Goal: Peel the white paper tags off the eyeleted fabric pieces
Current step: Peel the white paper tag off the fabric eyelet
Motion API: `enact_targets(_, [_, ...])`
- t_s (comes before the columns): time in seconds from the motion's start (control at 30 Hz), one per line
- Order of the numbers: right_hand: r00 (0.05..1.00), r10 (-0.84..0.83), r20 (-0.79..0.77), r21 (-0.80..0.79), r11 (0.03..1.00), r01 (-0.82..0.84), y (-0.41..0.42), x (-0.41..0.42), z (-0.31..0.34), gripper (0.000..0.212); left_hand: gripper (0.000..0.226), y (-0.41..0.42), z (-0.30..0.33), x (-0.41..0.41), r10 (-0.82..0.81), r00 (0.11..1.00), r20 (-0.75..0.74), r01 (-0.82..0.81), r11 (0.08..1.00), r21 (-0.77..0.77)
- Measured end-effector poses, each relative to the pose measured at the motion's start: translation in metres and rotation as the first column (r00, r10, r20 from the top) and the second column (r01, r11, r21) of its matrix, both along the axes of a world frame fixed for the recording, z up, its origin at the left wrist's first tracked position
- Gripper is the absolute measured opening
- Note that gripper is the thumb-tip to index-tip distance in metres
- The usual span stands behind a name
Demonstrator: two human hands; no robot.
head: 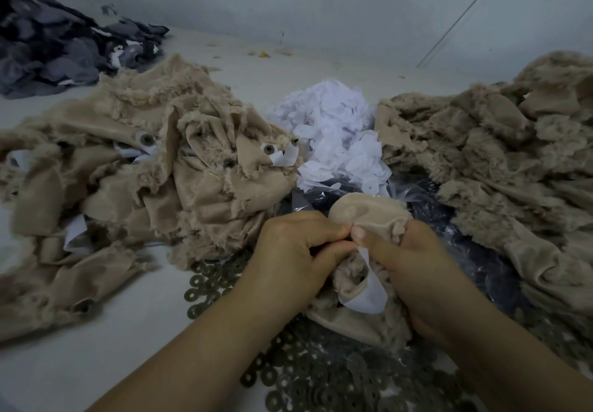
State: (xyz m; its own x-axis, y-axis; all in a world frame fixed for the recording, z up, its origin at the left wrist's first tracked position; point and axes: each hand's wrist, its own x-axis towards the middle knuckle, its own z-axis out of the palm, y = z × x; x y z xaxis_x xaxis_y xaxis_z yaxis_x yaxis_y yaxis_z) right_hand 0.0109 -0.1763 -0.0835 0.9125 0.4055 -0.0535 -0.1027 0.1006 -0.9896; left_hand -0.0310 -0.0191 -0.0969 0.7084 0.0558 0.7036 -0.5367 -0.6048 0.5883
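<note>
A white paper tag [369,289] curls from the beige fabric piece [362,215] held low at centre over scattered metal rings [205,286], the left hand [295,251] and right hand [414,260] both pinching the cloth where their fingertips meet. The peel looks under way, and the next move seems to call for gripping the loose tag and pulling it free. Beyond lie the discarded paper heap [333,132], the tagged pile [134,167] left and the beige pile [500,148] right.

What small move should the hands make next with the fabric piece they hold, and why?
Probably pull the white paper tag free. Both hands, left and right, pinch the beige fabric piece, and the tag hangs curled, seemingly partly attached.
</note>
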Motion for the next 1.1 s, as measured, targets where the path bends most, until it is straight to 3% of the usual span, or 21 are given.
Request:
enact_targets(0.13, [0.995, 0.002, -0.095, 0.128, 0.992, 0.01, 0.004, -0.003, 0.001, 0.025, 0.021, -0.003, 0.002, -0.002, 0.014, 0.999, -0.031, -0.016, 0.998, -0.057])
enact_targets(0.27, [0.996, -0.079, -0.027, 0.075, 0.994, 0.081, 0.006, -0.003, -0.001, 0.026, 0.008, -0.005, 0.005, -0.003, 0.017, 0.982, -0.186, -0.071, 0.956, -0.285])
enact_targets(0.47, [0.994, -0.107, -0.039, 0.137, 0.984, 0.111, 0.011, -0.012, 0.001, 0.026, 0.041, -0.009, 0.0, 0.001, 0.114, 0.96, -0.256, -0.141, 0.986, -0.089])
enact_targets(0.57, [0.991, -0.13, -0.032, 0.13, 0.983, 0.133, 0.013, -0.014, 0.001, 0.026, 0.044, -0.009, -0.002, 0.003, 0.104, 0.955, -0.277, -0.143, 0.982, -0.124])
enact_targets(0.7, [0.987, -0.163, 0.013, 0.09, 0.983, 0.161, 0.015, -0.016, 0.001, 0.011, 0.047, -0.013, -0.002, 0.002, 0.061, 0.946, -0.317, -0.12, 0.978, -0.171])
enact_targets(0.83, [0.978, -0.181, 0.108, 0.027, 0.983, 0.179, 0.014, -0.017, 0.003, 0.016, 0.045, -0.016, 0.002, 0.0, 0.025, 0.947, -0.32, -0.1, 0.97, -0.221])
enact_targets(1.0, [0.984, -0.174, 0.049, 0.056, 0.984, 0.171, 0.014, -0.023, 0.0, 0.009, 0.042, -0.018, 0.005, -0.004, -0.048, 0.946, -0.322, -0.064, 0.943, -0.328])
enact_targets(1.1, [0.982, -0.186, 0.023, 0.116, 0.976, 0.182, 0.017, -0.026, -0.001, 0.019, 0.039, -0.021, 0.006, -0.005, -0.059, 0.948, -0.314, -0.054, 0.939, -0.34])
